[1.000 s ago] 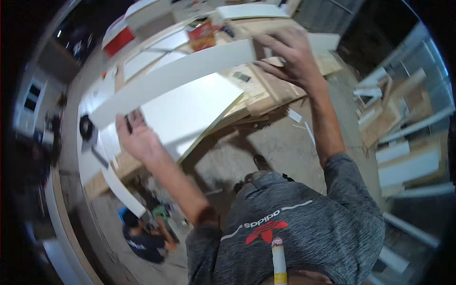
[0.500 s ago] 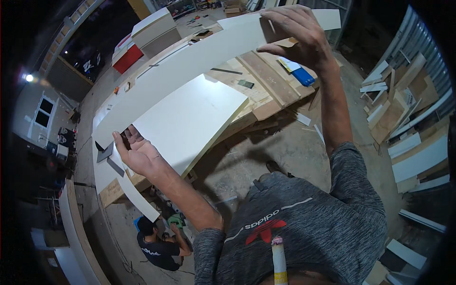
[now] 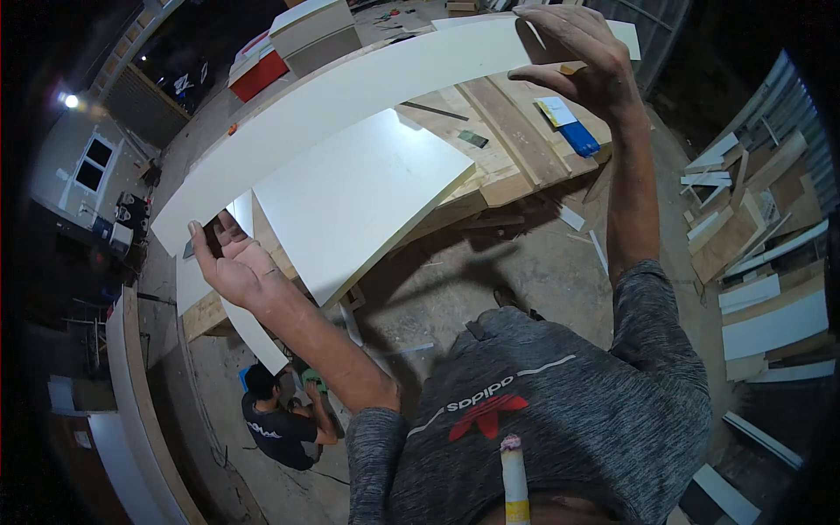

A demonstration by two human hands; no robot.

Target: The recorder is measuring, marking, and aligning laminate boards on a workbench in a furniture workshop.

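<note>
Two bare hands have hold of one long white strip [image 3: 350, 92] in the head view, raised above the desk [image 3: 206, 317] and slanting from lower left to upper right; the left hand [image 3: 238, 269] is at the lower edge near its left end, thumb upright against that edge, the other fingers half curled and partly hidden behind; the right hand [image 3: 604, 61] grips near the far end, its fingers widely parted across the strip's width, some over the upper edge and the thumb at the lower one; I can make out no writing on the strip.

Beneath it a broad white panel [image 3: 367, 192] lies on the desk, plain too; to its right are a small dark greenish piece [image 3: 473, 138], its surface too small to read, and a blue packet [image 3: 579, 138] with a white and yellow part at one end, any print unclear; the wearer's grey shirt [image 3: 560, 420] bears white lettering and a red emblem across the chest; lower left, a co-worker [image 3: 280, 429] crouches on the floor in a dark shirt with pale lettering, too small to read surely.
</note>
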